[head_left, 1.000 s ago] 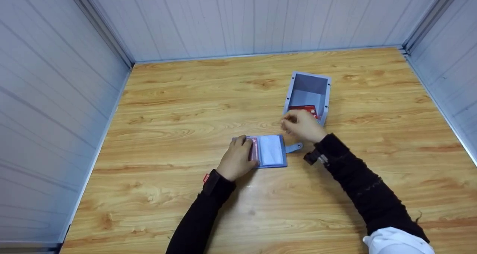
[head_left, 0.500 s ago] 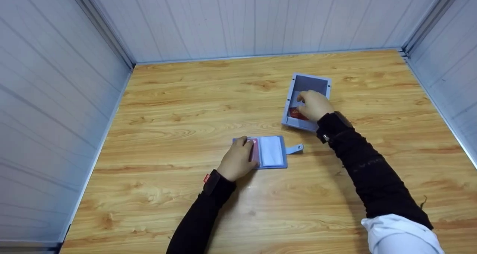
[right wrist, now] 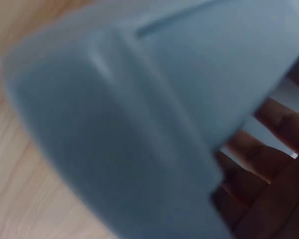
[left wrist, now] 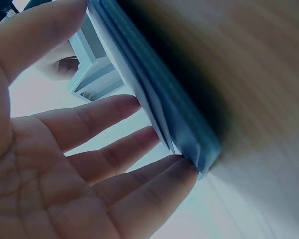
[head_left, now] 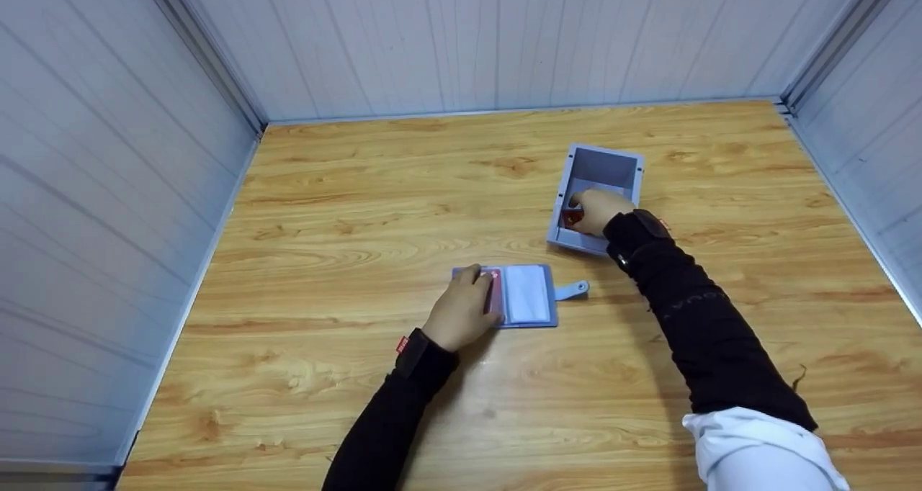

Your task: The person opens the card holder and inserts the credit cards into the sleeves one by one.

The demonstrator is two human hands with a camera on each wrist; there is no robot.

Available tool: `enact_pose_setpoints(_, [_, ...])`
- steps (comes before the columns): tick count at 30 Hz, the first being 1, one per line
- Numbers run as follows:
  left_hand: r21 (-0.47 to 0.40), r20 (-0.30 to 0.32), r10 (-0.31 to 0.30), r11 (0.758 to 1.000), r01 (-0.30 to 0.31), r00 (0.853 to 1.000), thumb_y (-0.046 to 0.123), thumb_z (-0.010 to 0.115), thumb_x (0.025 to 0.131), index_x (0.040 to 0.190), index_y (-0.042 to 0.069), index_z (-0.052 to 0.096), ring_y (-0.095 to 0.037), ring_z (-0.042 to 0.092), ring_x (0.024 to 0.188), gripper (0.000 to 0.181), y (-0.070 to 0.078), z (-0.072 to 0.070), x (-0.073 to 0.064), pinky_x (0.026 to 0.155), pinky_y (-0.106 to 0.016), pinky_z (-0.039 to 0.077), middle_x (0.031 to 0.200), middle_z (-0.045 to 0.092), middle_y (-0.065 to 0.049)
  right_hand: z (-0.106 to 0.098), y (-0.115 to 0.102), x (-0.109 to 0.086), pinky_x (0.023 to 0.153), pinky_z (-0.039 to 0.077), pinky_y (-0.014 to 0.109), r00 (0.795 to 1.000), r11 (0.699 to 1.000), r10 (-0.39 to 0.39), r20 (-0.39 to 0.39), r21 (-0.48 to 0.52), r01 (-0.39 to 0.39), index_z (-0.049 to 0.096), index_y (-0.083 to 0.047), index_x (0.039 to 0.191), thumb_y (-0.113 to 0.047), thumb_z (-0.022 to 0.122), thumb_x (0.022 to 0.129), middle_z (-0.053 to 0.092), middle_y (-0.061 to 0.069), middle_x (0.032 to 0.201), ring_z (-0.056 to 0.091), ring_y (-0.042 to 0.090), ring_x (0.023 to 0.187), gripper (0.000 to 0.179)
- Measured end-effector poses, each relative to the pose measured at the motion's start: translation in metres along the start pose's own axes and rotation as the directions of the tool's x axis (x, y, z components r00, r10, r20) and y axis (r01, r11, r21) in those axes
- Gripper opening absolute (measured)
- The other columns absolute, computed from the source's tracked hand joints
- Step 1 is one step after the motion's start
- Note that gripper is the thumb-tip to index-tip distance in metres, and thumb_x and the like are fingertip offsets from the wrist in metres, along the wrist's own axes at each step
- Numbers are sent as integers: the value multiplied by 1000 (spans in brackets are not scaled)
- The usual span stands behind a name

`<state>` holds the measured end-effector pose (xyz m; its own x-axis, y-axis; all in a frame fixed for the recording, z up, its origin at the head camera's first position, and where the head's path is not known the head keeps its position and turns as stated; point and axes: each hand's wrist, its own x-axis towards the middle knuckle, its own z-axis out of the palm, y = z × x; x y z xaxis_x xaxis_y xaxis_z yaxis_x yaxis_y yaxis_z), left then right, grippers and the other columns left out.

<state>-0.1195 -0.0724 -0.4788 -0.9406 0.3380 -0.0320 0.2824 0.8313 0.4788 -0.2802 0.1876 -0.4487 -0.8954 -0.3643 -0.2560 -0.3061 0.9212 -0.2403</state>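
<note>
A blue card holder (head_left: pixel 528 294) lies unfolded on the table in the head view, its snap strap (head_left: pixel 573 289) pointing right. My left hand (head_left: pixel 461 309) rests over its left half with fingers spread, fingertips pressing on the sleeves (left wrist: pixel 149 104) in the left wrist view. A pink-red card (head_left: pixel 495 291) shows beside that hand. My right hand (head_left: pixel 601 210) reaches down inside a grey box (head_left: pixel 576 241), fingers bent around a dark red card (head_left: pixel 573 217). In the right wrist view the box wall (right wrist: pixel 114 139) hides those fingertips; I cannot tell whether they grip the card.
The wooden table (head_left: pixel 346 210) carries the box behind and right of the card holder. White panel walls (head_left: pixel 461 37) enclose the table at the back and both sides.
My right hand has gone from above the box's near edge into the box, then lower over the red card. The left hand keeps its place on the card holder.
</note>
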Motion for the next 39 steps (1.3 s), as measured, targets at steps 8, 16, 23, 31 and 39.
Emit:
enact_pose_setpoints(8, [13, -4, 6, 1000, -6, 1000, 22, 73, 82, 137, -6, 50, -43, 44, 133, 65, 0, 0, -1, 110, -50, 42, 145, 43, -28, 0, -7, 4, 90, 52, 53, 1000, 998, -13, -22, -60, 12, 64, 4, 113, -14, 63, 84, 63, 28, 116, 62, 42, 107, 34])
enact_pose_setpoints(16, [22, -13, 17, 1000, -17, 1000, 22, 73, 82, 136, -5, 51, -43, 44, 133, 64, 1, -1, -1, 109, -50, 43, 144, 43, -28, -3, -9, 4, 87, 51, 52, 999, 998, -9, -38, -68, 6, 65, 5, 96, -12, 64, 84, 64, 26, 109, 63, 41, 98, 20])
enact_pose_setpoints(23, [18, -3, 5, 1000, -5, 1000, 23, 73, 82, 137, -5, 50, -44, 43, 133, 65, 2, 1, 0, 107, -51, 44, 145, 42, -28, -4, -5, 3, 86, 51, 52, 1000, 998, 3, -30, -58, -4, 62, 5, 99, -12, 64, 82, 67, 27, 107, 63, 42, 99, 24])
enact_pose_setpoints(31, [23, 1, 8, 1000, -8, 1000, 22, 72, 82, 137, -5, 50, -45, 43, 134, 65, 2, 1, 1, 109, -51, 42, 146, 42, -29, 0, -1, 5, 85, 51, 52, 999, 998, 12, -39, -59, -14, 62, 4, 98, -13, 65, 80, 66, 26, 104, 61, 40, 99, 26])
enact_pose_setpoints(39, [21, 7, 3, 1000, -3, 1000, 24, 74, 82, 137, -5, 50, -43, 44, 134, 67, 0, 1, 1, 111, -49, 40, 145, 42, -28, -5, -11, -2, 83, 52, 59, 995, 994, 87, -57, -57, -91, 61, 3, 106, -17, 64, 83, 54, 28, 116, 59, 44, 102, 30])
